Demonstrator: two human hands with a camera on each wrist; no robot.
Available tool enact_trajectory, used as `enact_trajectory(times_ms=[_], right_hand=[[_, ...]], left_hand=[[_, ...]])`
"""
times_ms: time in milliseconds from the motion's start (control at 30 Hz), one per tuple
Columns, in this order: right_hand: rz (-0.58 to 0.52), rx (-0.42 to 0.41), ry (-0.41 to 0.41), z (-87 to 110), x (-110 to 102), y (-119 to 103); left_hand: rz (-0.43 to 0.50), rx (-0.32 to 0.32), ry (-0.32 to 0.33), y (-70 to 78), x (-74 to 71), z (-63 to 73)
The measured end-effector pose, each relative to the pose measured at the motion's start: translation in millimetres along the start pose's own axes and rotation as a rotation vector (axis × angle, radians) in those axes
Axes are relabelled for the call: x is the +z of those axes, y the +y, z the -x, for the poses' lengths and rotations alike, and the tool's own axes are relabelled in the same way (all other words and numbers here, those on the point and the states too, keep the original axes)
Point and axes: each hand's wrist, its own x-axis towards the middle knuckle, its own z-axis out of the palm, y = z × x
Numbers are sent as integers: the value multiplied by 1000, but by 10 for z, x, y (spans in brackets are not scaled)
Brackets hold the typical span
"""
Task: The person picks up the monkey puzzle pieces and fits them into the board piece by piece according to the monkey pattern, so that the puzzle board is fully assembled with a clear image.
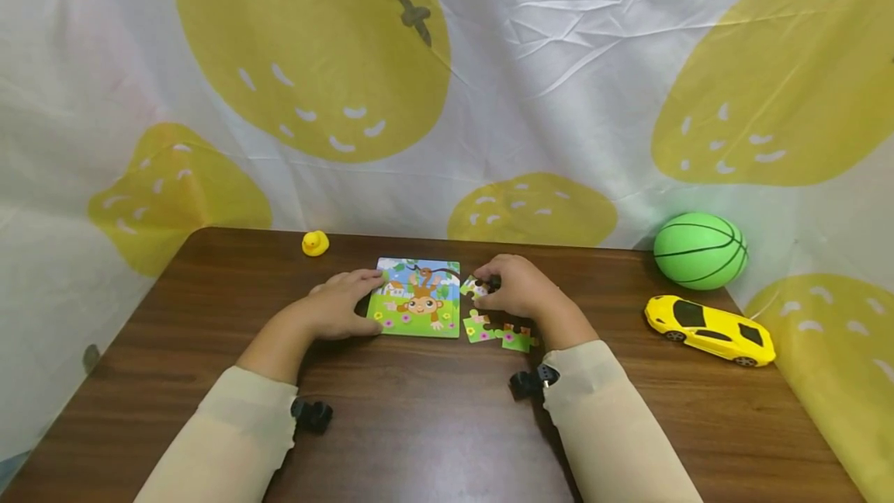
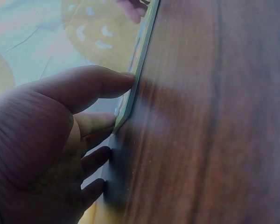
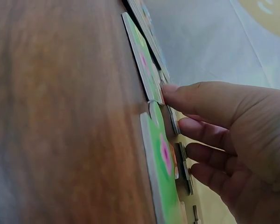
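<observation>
A square jigsaw puzzle (image 1: 415, 309) with a monkey picture lies on the table. My left hand (image 1: 341, 305) is at its left side, thumb touching the near edge and index finger by the far corner, the fingers fairly straight. Just right of it, my right hand (image 1: 520, 286) bends over loose pieces and holds a puzzle piece (image 1: 473, 286) between thumb and fingers. Nearer to me lie a green piece (image 1: 479, 329) with a pink flower and another green piece (image 1: 515, 340). In the right wrist view, the thumb and fingertips are right at the pieces' edges.
A yellow rubber duck (image 1: 315, 243) sits at the back left of the brown wooden table (image 1: 419, 425). To the right are a green ball (image 1: 701, 251) and a yellow toy car (image 1: 710, 330). Behind the table hangs a white cloth (image 1: 545, 99) printed with yellow fruit.
</observation>
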Motion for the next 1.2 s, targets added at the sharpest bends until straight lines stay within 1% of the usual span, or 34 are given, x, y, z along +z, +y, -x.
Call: enact_trajectory(times_ms=[367, 567, 667, 800, 933, 1067, 1200], right_hand=[[-21, 35, 1, -43, 5, 23], [-17, 42, -3, -56, 0, 27], [-45, 41, 2, -42, -15, 25], [-82, 7, 29, -9, -64, -19], [-99, -66, 48, 15, -94, -155], [-126, -122, 27, 15, -65, -357], [-146, -158, -9, -50, 10, -533]], left_hand=[[1, -12, -11, 0, -13, -2], [9, -6, -12, -1, -14, 7], [7, -4, -12, -3, -14, 1], [3, -4, -13, -6, -18, -5], [0, -2, -9, -6, -25, -2], [3, -3, -7, -3, -26, 3], [4, -5, -10, -5, -22, -1]])
